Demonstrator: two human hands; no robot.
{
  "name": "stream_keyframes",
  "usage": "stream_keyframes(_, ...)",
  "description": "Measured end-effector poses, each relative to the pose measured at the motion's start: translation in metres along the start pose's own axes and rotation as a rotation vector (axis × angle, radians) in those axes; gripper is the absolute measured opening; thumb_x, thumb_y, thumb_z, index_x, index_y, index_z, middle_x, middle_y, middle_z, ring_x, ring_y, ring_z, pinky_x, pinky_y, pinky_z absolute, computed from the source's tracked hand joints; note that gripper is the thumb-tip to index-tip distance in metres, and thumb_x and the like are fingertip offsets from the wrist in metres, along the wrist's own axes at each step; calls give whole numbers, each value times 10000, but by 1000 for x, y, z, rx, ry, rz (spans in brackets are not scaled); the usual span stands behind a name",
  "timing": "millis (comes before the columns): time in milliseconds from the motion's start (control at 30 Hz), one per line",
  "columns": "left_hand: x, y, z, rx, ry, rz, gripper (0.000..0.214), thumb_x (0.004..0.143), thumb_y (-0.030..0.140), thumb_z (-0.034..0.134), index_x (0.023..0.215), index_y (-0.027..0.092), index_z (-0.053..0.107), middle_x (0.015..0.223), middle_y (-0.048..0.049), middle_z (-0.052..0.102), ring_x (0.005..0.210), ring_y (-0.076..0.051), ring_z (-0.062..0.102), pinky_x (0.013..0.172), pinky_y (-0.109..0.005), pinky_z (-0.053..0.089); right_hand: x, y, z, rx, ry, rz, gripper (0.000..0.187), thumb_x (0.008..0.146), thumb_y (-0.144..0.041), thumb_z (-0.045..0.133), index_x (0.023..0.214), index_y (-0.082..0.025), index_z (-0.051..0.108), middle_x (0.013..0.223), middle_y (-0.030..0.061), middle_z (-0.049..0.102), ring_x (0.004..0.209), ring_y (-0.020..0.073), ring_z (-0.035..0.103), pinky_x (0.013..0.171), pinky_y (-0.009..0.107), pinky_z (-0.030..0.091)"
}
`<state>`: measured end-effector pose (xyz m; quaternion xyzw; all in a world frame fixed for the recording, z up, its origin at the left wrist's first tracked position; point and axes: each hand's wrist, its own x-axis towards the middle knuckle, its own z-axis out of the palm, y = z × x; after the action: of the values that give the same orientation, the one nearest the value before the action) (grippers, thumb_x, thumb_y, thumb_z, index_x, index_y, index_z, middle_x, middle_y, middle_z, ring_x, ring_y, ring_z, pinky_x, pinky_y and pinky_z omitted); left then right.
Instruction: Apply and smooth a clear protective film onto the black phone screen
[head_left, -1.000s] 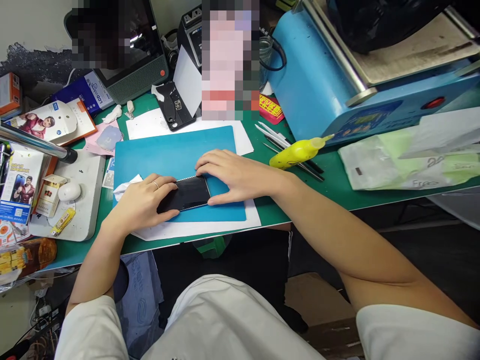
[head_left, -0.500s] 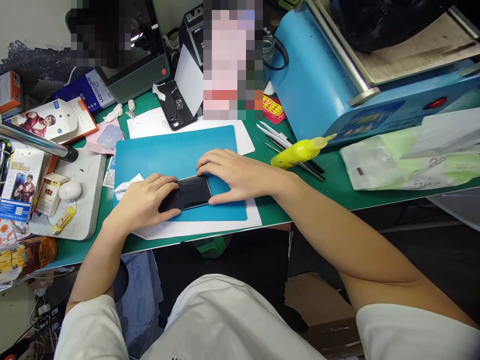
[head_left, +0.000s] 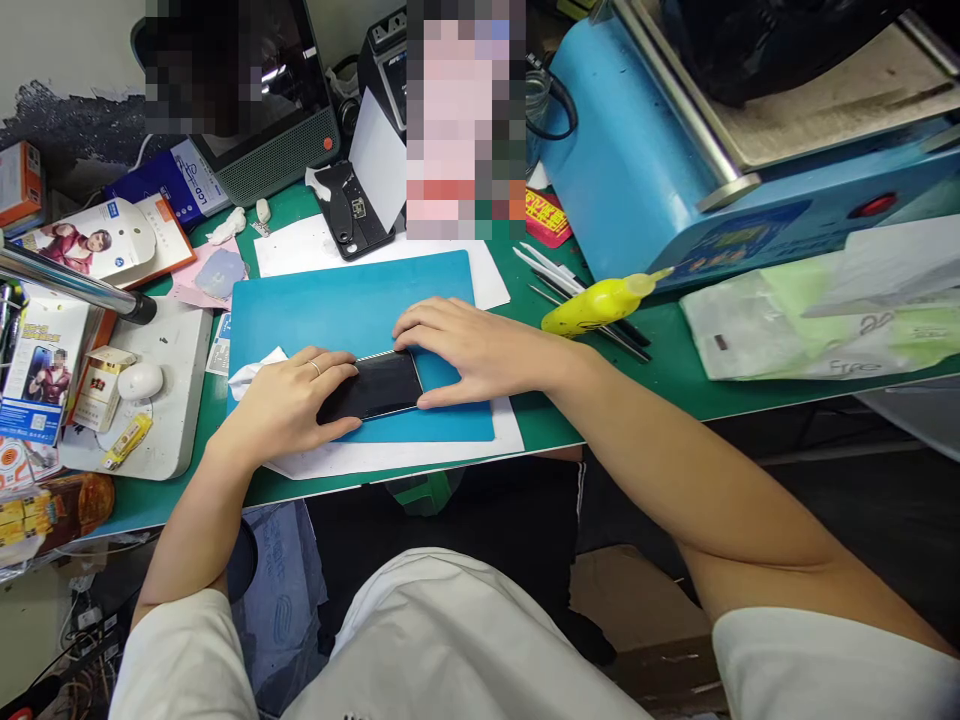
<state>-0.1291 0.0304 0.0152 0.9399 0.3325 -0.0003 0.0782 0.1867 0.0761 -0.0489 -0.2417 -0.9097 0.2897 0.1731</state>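
A black smartphone (head_left: 380, 386) lies screen up on a blue mat (head_left: 337, 295), between my two hands. My left hand (head_left: 296, 400), with a ring on one finger, grips its left end, fingers along the far edge and thumb at the near edge. At the right end my right hand (head_left: 465, 350) holds it the same way, fingertips at the far corner and thumb at the near corner. Both palms partly hide the mat. A crumpled white tissue (head_left: 255, 372) sits beside my left hand. White paper (head_left: 330, 460) sticks out from under the mat.
To the right are a yellow squeeze bottle (head_left: 600, 305), several thin tools (head_left: 551, 272) and a large blue machine (head_left: 622, 180). A black phone back part (head_left: 356, 215) lies beyond the mat. On the left, a white plate (head_left: 176, 400) carries a cigarette box (head_left: 103, 390) and a yellow lighter (head_left: 127, 441).
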Motion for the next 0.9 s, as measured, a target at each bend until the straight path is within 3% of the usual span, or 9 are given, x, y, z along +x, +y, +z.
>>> stream_keyframes(433, 1, -1, -2, -11, 13, 19, 482, 1067, 492, 711, 1375, 121, 717, 1441, -163, 786, 1197, -341, 782, 898, -456, 671, 0, 1, 1, -2, -2, 2, 614, 942, -600, 815, 1345, -151, 696, 1475, 229, 668, 1395, 432, 581, 1149, 609, 466)
stream_keyframes(667, 1, -1, -2, -9, -8, 3, 476, 1071, 504, 704, 1390, 151, 721, 1462, -155, 779, 1202, -341, 778, 898, -451, 669, 0, 3, 0, 35, -13, 11, 745, 907, -726, 805, 1403, -182, 690, 1487, 210, 662, 1416, 440, 560, 1170, 630, 453)
stream_keyframes(900, 0, -1, -2, -6, -22, -5, 479, 1079, 506, 693, 1413, 164, 725, 1474, -149, 776, 1211, -339, 770, 905, -455, 669, -2, 5, 0, 16, -27, 12, 736, 952, -757, 732, 1397, -172, 686, 1496, 217, 650, 1435, 434, 552, 1182, 632, 457)
